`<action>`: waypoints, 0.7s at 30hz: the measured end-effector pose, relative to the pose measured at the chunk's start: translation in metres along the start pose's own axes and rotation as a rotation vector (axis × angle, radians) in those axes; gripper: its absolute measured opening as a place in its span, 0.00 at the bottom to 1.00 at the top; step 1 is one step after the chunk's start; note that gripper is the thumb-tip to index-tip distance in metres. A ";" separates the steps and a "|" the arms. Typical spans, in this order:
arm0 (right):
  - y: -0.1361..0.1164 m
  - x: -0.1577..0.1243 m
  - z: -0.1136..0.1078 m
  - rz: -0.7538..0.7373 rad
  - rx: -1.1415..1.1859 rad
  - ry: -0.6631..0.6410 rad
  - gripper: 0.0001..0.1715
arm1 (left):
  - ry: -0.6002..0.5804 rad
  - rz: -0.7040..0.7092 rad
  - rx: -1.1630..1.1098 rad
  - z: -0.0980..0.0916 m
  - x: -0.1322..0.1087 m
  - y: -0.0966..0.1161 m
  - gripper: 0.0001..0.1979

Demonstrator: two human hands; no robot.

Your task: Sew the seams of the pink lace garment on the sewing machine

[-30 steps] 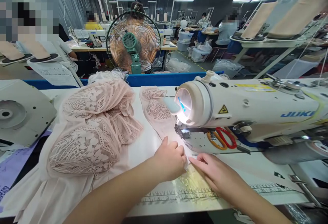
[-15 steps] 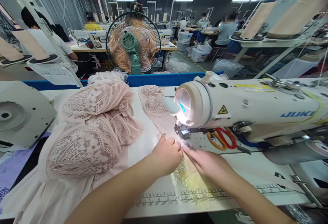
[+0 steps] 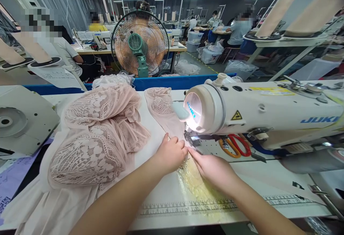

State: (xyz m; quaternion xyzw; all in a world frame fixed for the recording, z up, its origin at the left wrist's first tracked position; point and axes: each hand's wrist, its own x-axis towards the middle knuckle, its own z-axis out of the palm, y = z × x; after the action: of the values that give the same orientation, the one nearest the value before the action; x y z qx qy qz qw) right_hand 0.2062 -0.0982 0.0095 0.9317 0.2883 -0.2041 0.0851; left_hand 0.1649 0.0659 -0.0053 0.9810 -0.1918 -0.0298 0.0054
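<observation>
My left hand (image 3: 171, 153) is curled into a loose fist, knuckles down on a pale pink lace piece (image 3: 162, 110) that runs from the table's back edge under the sewing machine's (image 3: 258, 114) needle area. My right hand (image 3: 212, 167) lies close beside it, fingers stretched flat on the fabric and pointing at the presser foot (image 3: 191, 140). The two hands almost touch just in front of the needle. The machine's lamp lights the fabric there. A yellowish sheen shows on the table under my right wrist.
A heap of pink lace garments (image 3: 99, 131) covers the table's left half. Red and orange scissors (image 3: 235, 147) lie under the machine arm. A ruler strip (image 3: 188, 208) runs along the front edge. A standing fan (image 3: 140, 43) and other workers sit behind.
Both hands have slid forward toward the needle, feeding the lace piece along, and they have drawn closer together. The lace piece has shifted toward the back of the table.
</observation>
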 end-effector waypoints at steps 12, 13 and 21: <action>0.001 0.000 0.038 -0.002 0.084 0.194 0.34 | 0.070 -0.196 0.023 0.004 0.009 -0.021 0.15; 0.001 0.000 0.041 -0.006 0.103 0.227 0.33 | 0.069 -0.226 0.014 0.005 0.010 -0.024 0.16; 0.015 0.001 0.060 -0.066 0.267 0.275 0.31 | 0.100 -0.371 -0.063 -0.008 -0.002 -0.025 0.23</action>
State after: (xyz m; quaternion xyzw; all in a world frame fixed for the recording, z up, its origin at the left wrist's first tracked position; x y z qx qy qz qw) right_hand 0.1960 -0.1268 -0.0447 0.9438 0.2981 -0.1140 -0.0864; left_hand 0.1731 0.0894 0.0021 0.9991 -0.0062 0.0123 0.0403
